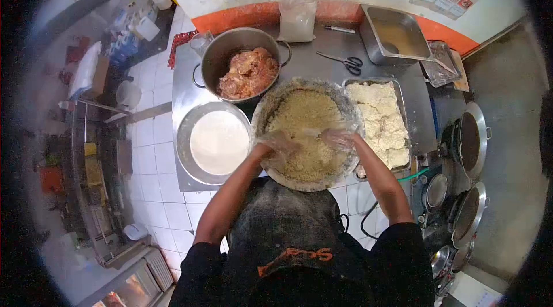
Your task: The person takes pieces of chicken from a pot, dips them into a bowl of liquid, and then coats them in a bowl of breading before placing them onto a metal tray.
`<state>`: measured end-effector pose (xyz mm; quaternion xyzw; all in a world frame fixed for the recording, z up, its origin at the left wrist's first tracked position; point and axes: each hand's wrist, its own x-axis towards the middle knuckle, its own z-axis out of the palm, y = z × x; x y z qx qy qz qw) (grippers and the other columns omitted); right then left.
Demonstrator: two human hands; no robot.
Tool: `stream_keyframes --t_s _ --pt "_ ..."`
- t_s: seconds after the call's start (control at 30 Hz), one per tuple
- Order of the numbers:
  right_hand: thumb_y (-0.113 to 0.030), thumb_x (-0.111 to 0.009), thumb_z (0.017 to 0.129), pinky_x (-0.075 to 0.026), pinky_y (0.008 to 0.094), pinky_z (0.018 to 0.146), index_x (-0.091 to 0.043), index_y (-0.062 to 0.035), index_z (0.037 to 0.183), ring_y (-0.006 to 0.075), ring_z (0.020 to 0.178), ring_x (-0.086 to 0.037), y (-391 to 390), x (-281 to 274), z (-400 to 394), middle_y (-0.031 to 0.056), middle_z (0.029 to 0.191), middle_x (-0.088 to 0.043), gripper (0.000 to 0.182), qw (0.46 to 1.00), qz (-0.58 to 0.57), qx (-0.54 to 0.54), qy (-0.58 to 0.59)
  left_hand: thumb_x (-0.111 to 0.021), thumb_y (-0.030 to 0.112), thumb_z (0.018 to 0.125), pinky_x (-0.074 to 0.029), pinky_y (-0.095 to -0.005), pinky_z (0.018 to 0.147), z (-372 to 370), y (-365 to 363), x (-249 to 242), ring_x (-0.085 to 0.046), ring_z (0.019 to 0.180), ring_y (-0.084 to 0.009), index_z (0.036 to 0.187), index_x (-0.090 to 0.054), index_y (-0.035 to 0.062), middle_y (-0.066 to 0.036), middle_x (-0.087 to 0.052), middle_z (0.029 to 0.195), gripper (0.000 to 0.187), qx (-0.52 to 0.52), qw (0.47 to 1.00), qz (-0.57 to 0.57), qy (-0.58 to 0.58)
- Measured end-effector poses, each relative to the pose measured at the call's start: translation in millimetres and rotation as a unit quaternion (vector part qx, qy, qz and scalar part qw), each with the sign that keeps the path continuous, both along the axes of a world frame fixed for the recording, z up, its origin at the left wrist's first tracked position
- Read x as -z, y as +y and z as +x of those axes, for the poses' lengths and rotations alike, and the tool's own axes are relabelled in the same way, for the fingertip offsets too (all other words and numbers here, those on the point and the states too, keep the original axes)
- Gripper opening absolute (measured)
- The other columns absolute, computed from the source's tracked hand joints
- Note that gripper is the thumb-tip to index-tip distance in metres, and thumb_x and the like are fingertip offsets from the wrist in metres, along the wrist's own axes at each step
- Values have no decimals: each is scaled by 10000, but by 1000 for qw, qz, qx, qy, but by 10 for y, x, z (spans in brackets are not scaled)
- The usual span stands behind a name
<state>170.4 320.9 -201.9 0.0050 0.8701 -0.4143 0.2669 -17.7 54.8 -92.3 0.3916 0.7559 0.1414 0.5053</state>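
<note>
A large round bowl [262, 112] of pale, crumbly flour-like coating [305, 108] stands in front of me at the table's front edge. My left hand [281, 143], in a clear plastic glove, reaches over the bowl's left side with its fingers at the crumbs. Opposite it, my right hand [341, 139], gloved the same way, is at the bowl's right side. Blur and loose plastic hide the fingers of both hands, and whether anything is in them does not show. Right of the bowl, coated pieces [380, 117] fill a metal tray [410, 164].
Behind the bowl is a pot [208, 56] of raw meat [250, 74]. A round pan [183, 154] of whitish liquid or batter sits left. Scissors [348, 64], a plastic bag of powder [297, 22] and a deep steel pan [374, 36] line the back. Large pans [473, 140] stand at right.
</note>
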Motion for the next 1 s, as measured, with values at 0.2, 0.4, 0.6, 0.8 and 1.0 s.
stream_keyframes --t_s 0.2,0.4,0.6,0.8,1.0 --pt "-285 -650 977 -513 461 1009 -628 -27 1331 308 1079 -670 237 357 133 177 1179 -680 439 998 -49 37 -1 -819 641 703 -538 -447 839 -108 -10 101 -722 855 -338 1022 -775 -1 -189 -766 942 717 33 994 82 69" --pt "-282 -759 915 -534 460 993 -598 -21 1378 299 1115 -664 265 -772 -45 164 1256 -644 555 948 254 -3 191 -785 541 785 -505 -501 868 -398 -10 376 -670 985 -366 982 -759 22 -182 -725 1013 555 44 807 530 256" --pt "-442 -783 891 -540 443 980 -577 -12 1402 364 1142 -668 -171 -1655 3 236 1445 -573 699 796 -428 428 18 -708 448 861 -505 -503 832 -165 -68 -261 -664 993 -358 943 -728 46 -183 -718 1038 411 195 887 255 332" --pt "-469 -737 899 -523 443 1004 -500 -68 1497 380 1161 -658 -349 164 744 236 1369 -624 758 970 178 164 34 -659 522 884 -529 -512 911 401 -172 438 -691 1059 -391 1053 -734 25 -221 -720 1057 531 111 961 30 250" --pt "-341 -687 907 -482 436 1067 -392 -67 1571 381 1228 -622 -477 923 917 215 1439 -581 777 946 294 -4 139 -628 552 925 -493 -491 1015 509 -192 475 -649 1173 -424 1215 -712 6 -277 -695 1179 625 -73 993 61 67"
